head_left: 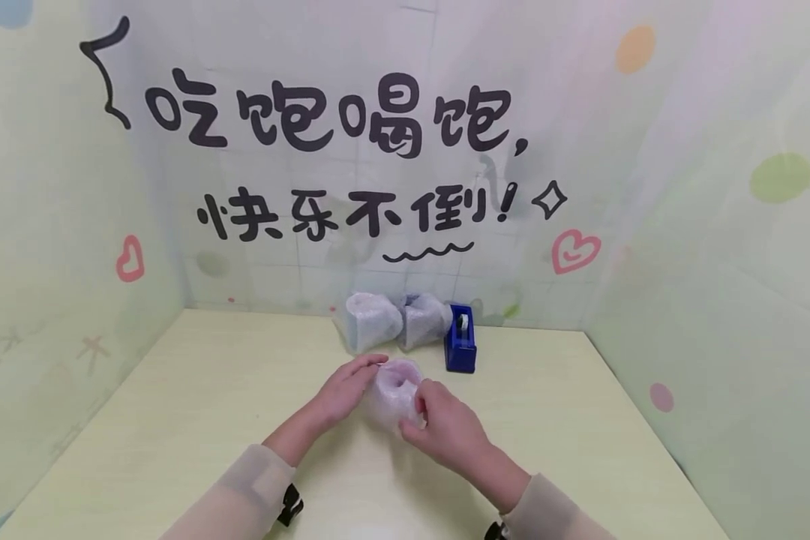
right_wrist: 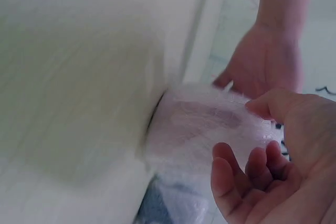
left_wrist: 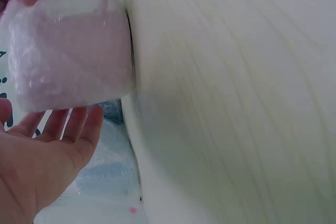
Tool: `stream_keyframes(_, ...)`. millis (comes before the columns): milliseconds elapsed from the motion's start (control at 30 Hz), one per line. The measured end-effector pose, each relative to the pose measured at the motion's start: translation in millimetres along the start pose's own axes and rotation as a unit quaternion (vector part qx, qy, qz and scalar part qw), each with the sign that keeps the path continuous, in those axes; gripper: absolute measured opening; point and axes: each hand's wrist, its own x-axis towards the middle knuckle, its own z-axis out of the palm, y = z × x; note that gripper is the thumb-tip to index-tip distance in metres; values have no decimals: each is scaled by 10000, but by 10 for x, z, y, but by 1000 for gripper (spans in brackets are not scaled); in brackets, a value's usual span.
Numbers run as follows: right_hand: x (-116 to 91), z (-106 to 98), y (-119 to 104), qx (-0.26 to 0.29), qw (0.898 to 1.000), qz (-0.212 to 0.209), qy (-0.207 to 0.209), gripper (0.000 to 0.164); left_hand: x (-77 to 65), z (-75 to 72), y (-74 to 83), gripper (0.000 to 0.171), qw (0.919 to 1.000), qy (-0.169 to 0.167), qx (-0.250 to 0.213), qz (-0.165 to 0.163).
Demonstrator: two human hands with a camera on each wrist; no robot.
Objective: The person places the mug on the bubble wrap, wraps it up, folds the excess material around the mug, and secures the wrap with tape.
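A bubble-wrapped cup stands near the middle of the pale yellow surface, between both hands. The left hand lies against its side at about 9 o'clock, fingers straight and loosely spread, palm cupped toward the wrap and pressing rather than gripping. The right hand comes in from 4 o'clock; its thumb rests on the upper edge of the wrap and its fingers curl loosely below, so it looks like a light pinch on the loose wrap at the rim, though how firmly it holds is hard to tell.

To do this step well, I judge that the left palm should keep the bundle steady against the surface while the right thumb tucks the loose film inward over the opening. The wrap is soft and springy, so gentle, even pressure suits it; a hard squeeze would crush the bubbles and could tip the bundle, and letting go too soon would let the film spring back.

At 12 o'clock from the hands, near the back wall, sit two wrapped bundles side by side, and just to their right a blue tape dispenser, well within reach of the right hand.
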Motion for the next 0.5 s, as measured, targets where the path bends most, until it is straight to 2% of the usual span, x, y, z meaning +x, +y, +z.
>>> stream_keyframes(133, 44, -124, 188, 289, 9992, 226, -167, 30, -41, -76, -44, 47, 9996, -176, 204, 29)
stream_keyframes(267, 86, -213, 341, 535, 9972, 500, -175, 29, -97, -97, -97, 73, 9946, -587, 843, 124)
stream_keyframes(333, 110, -221, 391, 678, 9959, 585, -120, 29, -115, -65, -119, 82, 9919, -673, 1064, 181)
stream_keyframes(400, 142, -198, 432, 779, 9953, 577, -34, 28, -115, -13, -126, 82, 9913, -543, 1183, 209)
stream_keyframes(500, 225, -152, 465, 793, 9957, 442, 194, 28, -74, 60, -104, 77, 9908, -177, 1325, 230)
